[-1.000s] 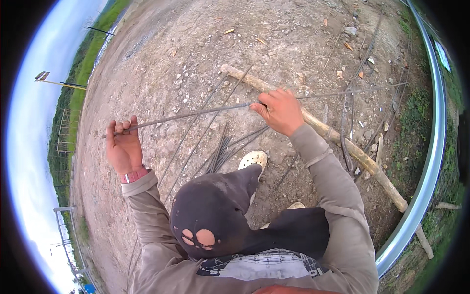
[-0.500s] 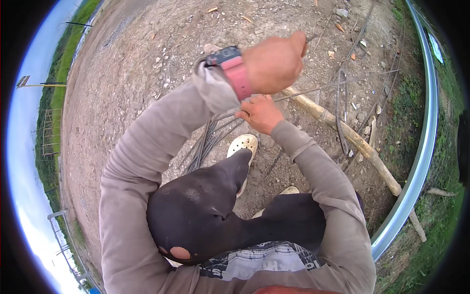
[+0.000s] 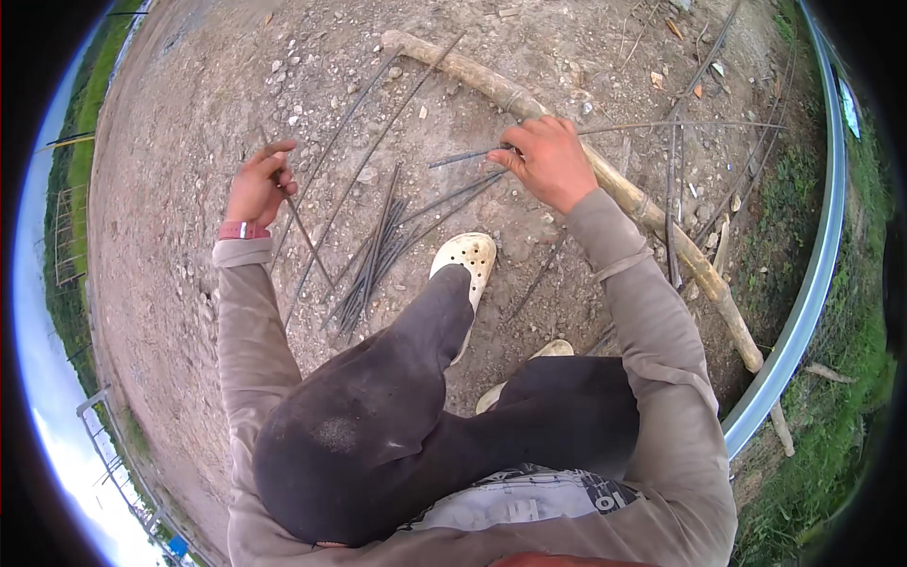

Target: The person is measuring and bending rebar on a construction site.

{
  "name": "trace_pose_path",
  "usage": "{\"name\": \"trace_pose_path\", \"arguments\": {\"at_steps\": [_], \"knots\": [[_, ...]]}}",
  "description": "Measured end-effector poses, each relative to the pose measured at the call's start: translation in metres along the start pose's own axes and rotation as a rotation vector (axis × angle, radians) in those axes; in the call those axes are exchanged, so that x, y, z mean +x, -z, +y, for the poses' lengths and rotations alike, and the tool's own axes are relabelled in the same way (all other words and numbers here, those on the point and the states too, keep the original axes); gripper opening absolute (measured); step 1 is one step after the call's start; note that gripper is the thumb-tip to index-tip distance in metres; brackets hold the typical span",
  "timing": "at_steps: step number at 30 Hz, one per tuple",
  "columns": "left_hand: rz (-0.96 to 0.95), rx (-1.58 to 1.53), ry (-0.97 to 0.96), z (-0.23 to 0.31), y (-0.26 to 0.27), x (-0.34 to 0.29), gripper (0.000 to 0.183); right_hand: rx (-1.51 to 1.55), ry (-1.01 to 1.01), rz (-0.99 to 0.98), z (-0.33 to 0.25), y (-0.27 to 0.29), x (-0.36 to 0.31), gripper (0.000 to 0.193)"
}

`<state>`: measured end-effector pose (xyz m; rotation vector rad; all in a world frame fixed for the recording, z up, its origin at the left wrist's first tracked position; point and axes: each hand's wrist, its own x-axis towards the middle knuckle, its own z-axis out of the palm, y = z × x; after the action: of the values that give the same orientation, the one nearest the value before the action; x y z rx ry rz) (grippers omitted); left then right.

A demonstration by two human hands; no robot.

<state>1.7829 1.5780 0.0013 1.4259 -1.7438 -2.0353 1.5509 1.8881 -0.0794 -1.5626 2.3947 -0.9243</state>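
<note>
My left hand grips one end of a thin grey metal rod that slants down toward my knee. My right hand is closed on a long thin rod that runs off to the right above the ground; a short rod end sticks out to the left of its fingers. Below and between my hands a pile of cut rods lies on the dirt. My left foot in a white clog rests beside that pile.
A long wooden pole lies diagonally across the gravelly dirt behind my right hand. More long rods lie at the right. A curved metal rail borders grass on the right. My dark trouser knee fills the foreground.
My left arm, raised across the view half a second ago, has swung back down to the left. It now holds a short rod. My right hand stays near the wooden pole.
</note>
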Motion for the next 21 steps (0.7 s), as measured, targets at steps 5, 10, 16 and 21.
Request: {"name": "trace_pose_path", "arguments": {"at_steps": [5, 10, 16, 21], "knots": [[-0.43, 0.8, 0.14, -0.079, -0.1, 0.029, 0.02, -0.16, 0.035, 0.041, 0.001, -0.016, -0.008, 0.021], [-0.323, 1.324, -0.235, -0.171, -0.126, 0.072, 0.021, -0.171, -0.093, -0.015, 0.003, -0.014, -0.032, 0.015], [-0.474, 1.442, -0.247, -0.147, -0.124, 0.086, 0.026, 0.033, -0.302, -0.023, 0.003, 0.019, -0.03, 0.014], [-0.582, 1.087, -0.199, -0.068, -0.09, 0.079, 0.022, 0.315, -0.34, -0.362, 0.0, 0.01, -0.019, 0.02]]}}
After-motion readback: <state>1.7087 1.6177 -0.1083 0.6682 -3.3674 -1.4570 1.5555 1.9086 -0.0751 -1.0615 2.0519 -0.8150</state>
